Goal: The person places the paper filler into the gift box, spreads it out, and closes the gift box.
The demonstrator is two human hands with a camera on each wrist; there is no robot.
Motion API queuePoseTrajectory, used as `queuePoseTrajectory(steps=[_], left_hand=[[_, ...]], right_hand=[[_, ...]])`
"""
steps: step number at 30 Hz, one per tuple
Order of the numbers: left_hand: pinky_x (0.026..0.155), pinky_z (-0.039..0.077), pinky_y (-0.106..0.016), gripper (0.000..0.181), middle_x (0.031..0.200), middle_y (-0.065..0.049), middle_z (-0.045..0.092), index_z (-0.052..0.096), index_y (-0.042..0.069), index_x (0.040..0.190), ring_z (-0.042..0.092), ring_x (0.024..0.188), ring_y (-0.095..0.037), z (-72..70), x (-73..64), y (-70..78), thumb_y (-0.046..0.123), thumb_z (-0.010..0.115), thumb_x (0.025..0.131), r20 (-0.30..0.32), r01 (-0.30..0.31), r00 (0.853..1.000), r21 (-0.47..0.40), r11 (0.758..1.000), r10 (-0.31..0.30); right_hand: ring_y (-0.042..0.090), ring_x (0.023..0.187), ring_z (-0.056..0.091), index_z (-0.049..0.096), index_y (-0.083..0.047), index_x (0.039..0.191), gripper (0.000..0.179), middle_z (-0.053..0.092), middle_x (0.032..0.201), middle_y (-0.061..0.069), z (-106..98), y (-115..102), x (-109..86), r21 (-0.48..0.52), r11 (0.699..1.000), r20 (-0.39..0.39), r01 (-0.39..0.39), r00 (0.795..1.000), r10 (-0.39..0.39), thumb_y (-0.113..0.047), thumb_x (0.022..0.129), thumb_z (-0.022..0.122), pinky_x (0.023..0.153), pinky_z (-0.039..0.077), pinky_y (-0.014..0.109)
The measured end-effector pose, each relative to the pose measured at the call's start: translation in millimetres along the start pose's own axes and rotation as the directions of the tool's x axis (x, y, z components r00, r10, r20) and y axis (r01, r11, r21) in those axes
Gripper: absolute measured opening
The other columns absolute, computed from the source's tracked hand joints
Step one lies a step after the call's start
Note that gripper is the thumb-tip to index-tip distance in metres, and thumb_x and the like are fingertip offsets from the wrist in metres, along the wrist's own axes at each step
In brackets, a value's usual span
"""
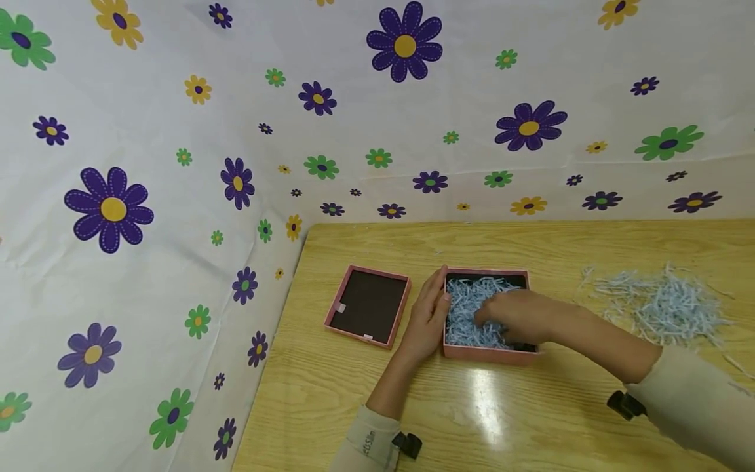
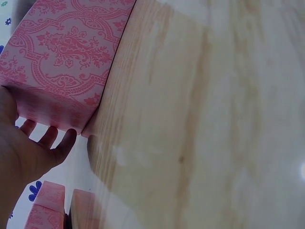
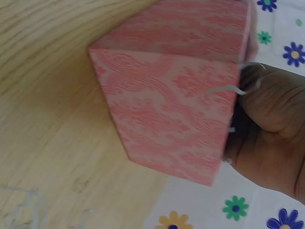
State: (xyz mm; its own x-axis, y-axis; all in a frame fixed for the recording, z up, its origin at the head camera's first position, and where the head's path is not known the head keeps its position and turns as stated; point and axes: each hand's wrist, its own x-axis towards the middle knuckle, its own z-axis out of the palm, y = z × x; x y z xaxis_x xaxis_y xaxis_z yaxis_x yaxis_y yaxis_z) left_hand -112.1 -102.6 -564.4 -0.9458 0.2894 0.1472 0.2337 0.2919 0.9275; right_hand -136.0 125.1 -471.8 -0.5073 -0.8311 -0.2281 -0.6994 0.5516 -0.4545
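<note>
A pink patterned box (image 1: 489, 354) with a dark inside stands uncovered on the table, pale blue shredded paper (image 1: 466, 314) filling much of it. Along its left wall rests my left hand (image 1: 426, 321), fingers extended and thumb near the rim. The left wrist view shows those fingertips (image 2: 70, 136) against the box's pink side (image 2: 62, 47). My right hand (image 1: 519, 316) reaches over the rim into the box, fingers bent down into the shredded paper and their tips hidden. In the right wrist view, a loose paper strand (image 3: 226, 89) hangs over the box wall (image 3: 162, 114) beside the hand.
Left of the box lies the pink lid (image 1: 368, 303), its dark inside facing up. A loose heap of blue shredded paper (image 1: 678, 308) spreads over the wooden table (image 1: 330, 406) at the right. A white flowered sheet (image 1: 354, 118) hangs behind and at the left.
</note>
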Motion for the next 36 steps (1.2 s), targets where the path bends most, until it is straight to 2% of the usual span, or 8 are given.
queuePoseTrajectory(steps=[6, 11, 17, 20, 24, 30, 33, 36], left_hand=[[0.123, 0.033, -0.054, 0.056, 0.174, -0.006, 0.026, 0.024, 0.03, 0.17, 0.027, 0.158, -0.021, 0.4, 0.1, 1.4, 0.023, 0.04, 0.117, -0.002, 0.004, 1.0, -0.01, 1.0, -0.004], [0.125, 0.03, -0.053, 0.056, 0.175, -0.007, 0.025, 0.023, 0.032, 0.17, 0.025, 0.159, -0.02, -1.5, -1.7, 0.1, 0.026, 0.04, 0.116, -0.005, 0.008, 1.0, -0.015, 1.0, -0.008], [0.125, 0.031, -0.053, 0.056, 0.175, -0.005, 0.025, 0.024, 0.03, 0.17, 0.026, 0.159, -0.021, -1.7, -1.3, 1.5, 0.026, 0.04, 0.117, -0.006, 0.001, 1.0, -0.018, 1.0, -0.001], [0.124, 0.031, -0.053, 0.055, 0.174, -0.005, 0.025, 0.024, 0.025, 0.17, 0.027, 0.159, -0.023, -0.3, -0.9, 6.0, 0.024, 0.039, 0.117, -0.007, -0.003, 1.0, -0.02, 1.0, 0.003], [0.125, 0.029, -0.055, 0.056, 0.173, -0.01, 0.026, 0.027, 0.014, 0.169, 0.027, 0.159, -0.028, 0.3, -0.5, 18.2, 0.016, 0.041, 0.116, -0.006, 0.01, 1.0, -0.031, 0.999, -0.011], [0.125, 0.028, -0.056, 0.056, 0.173, -0.012, 0.027, 0.027, 0.014, 0.169, 0.027, 0.159, -0.029, 1.6, -0.6, 15.7, 0.013, 0.041, 0.115, -0.008, 0.018, 1.0, -0.027, 0.999, -0.019], [0.125, 0.03, -0.055, 0.056, 0.174, -0.007, 0.026, 0.026, 0.018, 0.17, 0.027, 0.159, -0.026, 2.4, -0.2, 6.8, 0.019, 0.04, 0.116, -0.009, 0.009, 1.0, -0.017, 1.0, -0.009], [0.124, 0.031, -0.053, 0.056, 0.174, -0.002, 0.025, 0.024, 0.024, 0.17, 0.027, 0.158, -0.022, 1.6, -0.5, 1.9, 0.024, 0.04, 0.117, -0.006, 0.004, 1.0, -0.015, 1.0, -0.004]], right_hand=[[0.028, 0.112, 0.071, 0.075, -0.014, 0.128, 0.044, 0.073, 0.127, 0.004, -37.0, -13.2, -22.1, 0.03, 0.998, -0.015, -0.053, 0.998, 0.053, -0.012, 0.086, 0.089, 0.088, 0.061, 0.046], [0.026, 0.108, 0.071, 0.079, -0.016, 0.119, 0.036, 0.073, 0.121, 0.001, -58.3, -22.0, -34.9, 0.046, 0.998, -0.042, -0.043, 0.998, 0.045, -0.002, 0.086, 0.086, 0.084, 0.062, 0.042], [0.015, 0.089, 0.068, 0.08, -0.016, 0.098, 0.031, 0.072, 0.098, -0.008, -42.5, -16.7, -26.9, 0.12, 0.992, 0.022, 0.036, 0.999, -0.038, 0.013, 0.087, 0.078, 0.074, 0.059, 0.032], [0.006, 0.068, 0.048, 0.072, -0.016, 0.081, 0.033, 0.054, 0.076, -0.013, -27.1, -12.5, -17.1, 0.178, 0.984, 0.111, 0.025, 0.993, -0.045, 0.016, 0.088, 0.072, 0.06, 0.043, 0.025], [0.005, 0.061, 0.031, 0.063, -0.016, 0.071, 0.037, 0.039, 0.066, -0.01, -11.1, -10.4, -7.2, 0.167, 0.985, 0.165, -0.033, 0.986, 0.005, 0.016, 0.088, 0.072, 0.057, 0.029, 0.026], [0.006, 0.067, 0.048, 0.073, -0.018, 0.082, 0.031, 0.063, 0.076, -0.008, -12.2, -11.6, -8.8, 0.096, 0.994, 0.141, -0.057, 0.989, 0.043, 0.012, 0.085, 0.078, 0.058, 0.042, 0.027], [0.013, 0.082, 0.065, 0.08, -0.015, 0.099, 0.028, 0.073, 0.094, -0.005, -28.0, -10.6, -16.8, 0.129, 0.991, 0.097, -0.027, 0.995, 0.014, 0.01, 0.087, 0.078, 0.07, 0.056, 0.032], [0.02, 0.096, 0.07, 0.08, -0.012, 0.112, 0.03, 0.075, 0.11, 0.0, -45.9, -8.8, -28.0, 0.164, 0.986, 0.016, 0.019, 1.0, -0.021, 0.009, 0.09, 0.077, 0.082, 0.061, 0.039]])
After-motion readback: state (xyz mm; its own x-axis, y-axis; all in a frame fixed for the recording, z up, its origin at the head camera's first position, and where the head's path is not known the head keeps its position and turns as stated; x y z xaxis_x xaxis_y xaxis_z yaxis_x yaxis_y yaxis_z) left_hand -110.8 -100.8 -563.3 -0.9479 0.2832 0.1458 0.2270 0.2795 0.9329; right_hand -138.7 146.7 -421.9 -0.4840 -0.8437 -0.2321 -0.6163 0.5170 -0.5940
